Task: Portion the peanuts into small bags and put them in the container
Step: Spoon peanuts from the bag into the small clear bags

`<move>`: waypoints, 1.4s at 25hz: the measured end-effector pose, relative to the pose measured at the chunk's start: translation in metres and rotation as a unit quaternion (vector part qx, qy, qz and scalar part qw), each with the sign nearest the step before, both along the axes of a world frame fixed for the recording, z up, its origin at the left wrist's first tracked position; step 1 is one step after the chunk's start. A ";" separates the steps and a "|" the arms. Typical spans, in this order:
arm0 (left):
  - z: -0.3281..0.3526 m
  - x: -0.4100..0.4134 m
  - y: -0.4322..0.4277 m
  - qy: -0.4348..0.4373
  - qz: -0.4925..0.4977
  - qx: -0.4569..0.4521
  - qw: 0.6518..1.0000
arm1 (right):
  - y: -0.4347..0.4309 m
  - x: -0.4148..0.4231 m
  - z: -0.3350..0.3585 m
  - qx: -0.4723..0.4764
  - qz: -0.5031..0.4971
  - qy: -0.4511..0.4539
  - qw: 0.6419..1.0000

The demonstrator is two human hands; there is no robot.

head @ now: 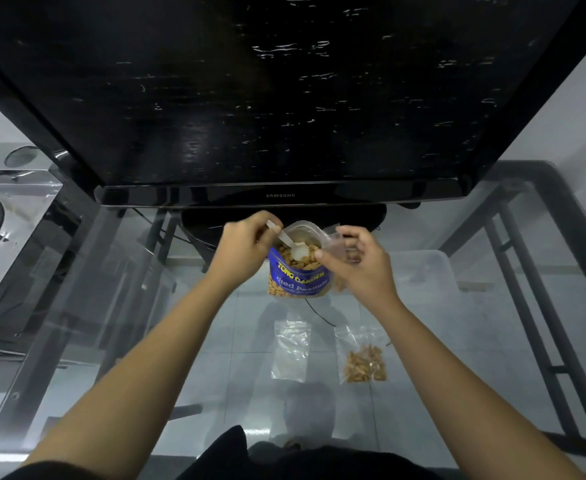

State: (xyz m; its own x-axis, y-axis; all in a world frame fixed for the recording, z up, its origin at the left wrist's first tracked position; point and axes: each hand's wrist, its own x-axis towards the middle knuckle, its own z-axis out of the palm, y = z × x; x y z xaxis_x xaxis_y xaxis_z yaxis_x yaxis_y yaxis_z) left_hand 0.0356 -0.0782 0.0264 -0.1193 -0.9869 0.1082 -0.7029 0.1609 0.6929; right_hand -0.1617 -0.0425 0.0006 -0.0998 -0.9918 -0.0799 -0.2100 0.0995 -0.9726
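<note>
Left hand (241, 242): closed round the handle of a white plastic spoon (293, 245), just left of the peanut bag mouth; fingers curled, thumb on top.
Spoon: handle runs up-left to the hand, bowl sits in the bag opening on top of the nuts; can't tell if it's loaded.
Right hand (357, 263): pinching a small clear bag (338, 244) btwn thumb and fingers, other fingers loosely spread; just right of the peanut bag, thumb tip at its rim.
Small clear bag: held up at the right edge of the peanut bag mouth, some nuts visible inside; open or shut, can't tell.
Peanut bag (298, 277): blue foil pouch, upright, top open, peanuts (296, 259) showing to the brim; stands on the glass table (146, 341), btwn both hands, in front of the monitor base.
Filled bag (364, 355): lies flat on the glass, nearer the person than the peanut bag and a bit right; nuts bunched at its lower end.
Empty bag (289, 351): flat, just left of the filled one, directly below the peanut bag in view.
Container (423, 271): clear plastic tub, right of the peanut bag, past the right hand; contents unclear.
Monitor (277, 98): black, behind the peanut bag, fills the top of the view.
</note>
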 end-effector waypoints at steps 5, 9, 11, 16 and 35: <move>-0.016 -0.015 -0.006 0.155 0.179 0.182 0.954 | 0.005 -0.008 -0.009 0.050 0.027 -0.003 0.998; -0.018 -0.013 -0.007 0.273 0.228 0.210 0.911 | 0.005 -0.011 -0.008 0.048 0.037 0.001 0.998; -0.019 -0.007 -0.010 0.311 0.243 0.210 0.895 | 0.006 -0.012 -0.006 0.041 0.036 0.005 0.999; -0.024 0.016 -0.011 0.377 0.266 0.201 0.864 | 0.002 -0.014 0.002 -0.001 0.014 0.070 0.997; 0.110 -0.002 0.041 0.002 -0.037 -0.296 0.954 | -0.006 0.033 0.023 -0.103 -0.014 0.025 0.994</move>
